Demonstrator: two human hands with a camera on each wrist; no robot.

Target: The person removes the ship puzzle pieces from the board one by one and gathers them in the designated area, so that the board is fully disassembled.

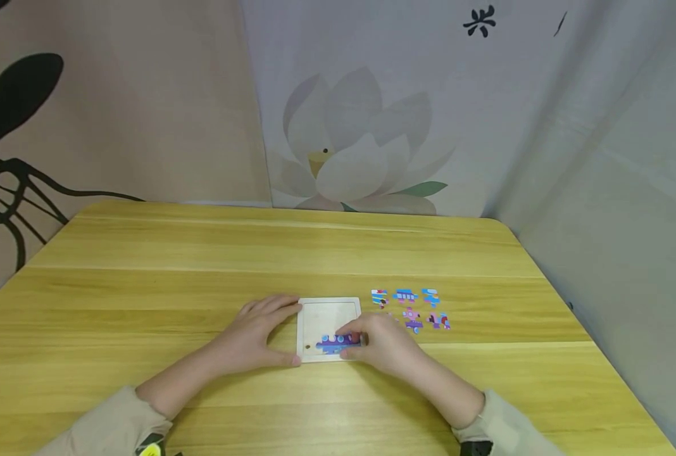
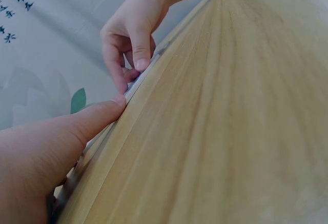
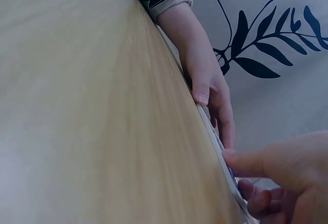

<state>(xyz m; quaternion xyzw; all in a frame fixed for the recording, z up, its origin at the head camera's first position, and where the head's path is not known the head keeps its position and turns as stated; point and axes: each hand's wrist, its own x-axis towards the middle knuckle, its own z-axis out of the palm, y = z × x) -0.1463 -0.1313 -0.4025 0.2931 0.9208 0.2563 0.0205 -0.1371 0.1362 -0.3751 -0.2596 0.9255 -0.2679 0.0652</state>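
A small square wooden puzzle tray point(image 1: 328, 316) lies on the table, with blue and purple jigsaw pieces point(image 1: 328, 346) along its near side. My left hand point(image 1: 252, 335) rests at the tray's left side, forefinger by the far corner and thumb on the near corner, the fingers spread. At the near right part of the tray, my right hand point(image 1: 386, 345) pinches a puzzle piece point(image 1: 347, 339) between thumb and forefinger, partly covering it. In the left wrist view the right hand point(image 2: 134, 37) bends down over the tray, seen edge-on. The left hand point(image 3: 207, 75) touches the tray's edge in the right wrist view.
Several loose jigsaw pieces point(image 1: 413, 322) in pink, purple and blue lie right of the tray, some partly behind the right hand. The wooden table point(image 1: 201, 253) reaches back to a curtain point(image 1: 372, 126) printed with a lotus.
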